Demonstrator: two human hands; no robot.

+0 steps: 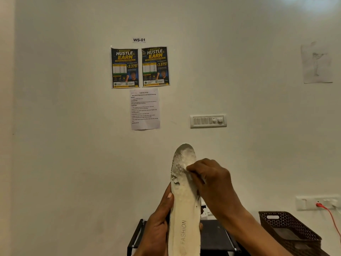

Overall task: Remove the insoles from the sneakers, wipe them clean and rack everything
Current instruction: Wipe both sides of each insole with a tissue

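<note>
A worn white insole [184, 204] printed "FASHION" stands upright in front of me, toe end up, its upper part flaked and dirty. My left hand [158, 220] grips its lower half from the left, thumb on the edge. My right hand [212, 180] presses a small white wipe [189, 171] against the insole's toe area from the right, fingers pinched on the wipe. No sneakers are in view.
A black shoe rack [215, 235] stands below, against the wall. A brown perforated basket [287, 231] sits at the lower right. A red cable [330, 217] hangs from a wall socket. Posters, a task sheet [144, 109] and a switch panel [208, 121] are on the wall.
</note>
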